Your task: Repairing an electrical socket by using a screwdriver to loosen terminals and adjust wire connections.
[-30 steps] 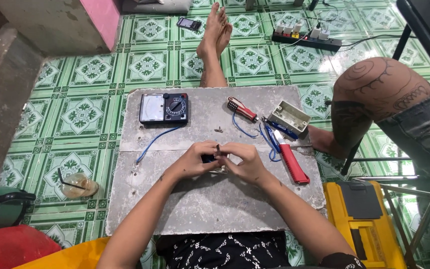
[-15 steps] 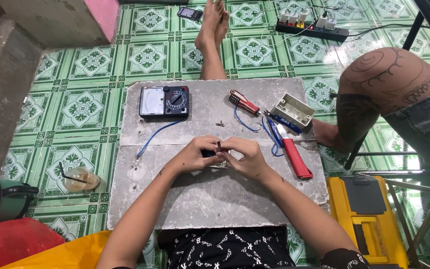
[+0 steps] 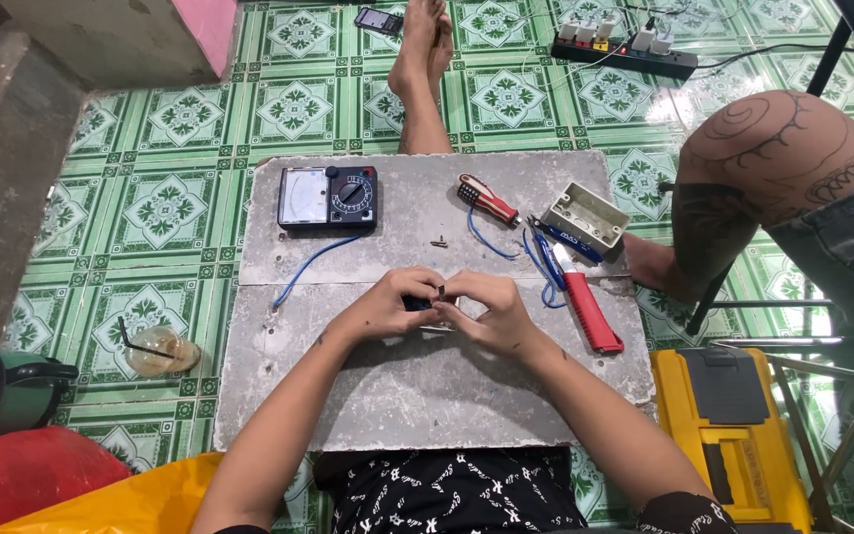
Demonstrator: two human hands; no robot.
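My left hand [image 3: 387, 305] and my right hand [image 3: 481, 311] meet over the middle of a grey slab [image 3: 427, 386]. Together they pinch a small dark part [image 3: 427, 299]; most of it is hidden by my fingers. A tiny screw [image 3: 439, 240] lies on the slab just beyond my hands. A black analogue meter [image 3: 329, 197] sits at the far left, with a blue wire [image 3: 298, 269] running from it toward me. A red-handled screwdriver [image 3: 486, 202], a grey plastic box [image 3: 584, 218] and a red-handled cutter [image 3: 588, 305] lie to the right.
Another person's bare knee [image 3: 773, 168] is at the right, and outstretched legs [image 3: 422, 69] lie beyond the slab. A yellow tool case [image 3: 733, 435] sits at right front. A power strip [image 3: 625, 49] and phone [image 3: 380, 20] lie on the green tiles; a plastic cup [image 3: 162, 351] is on the left.
The camera has shifted slightly, so the scene sits lower in view. My hands stay together on the small part, with only small finger movement.
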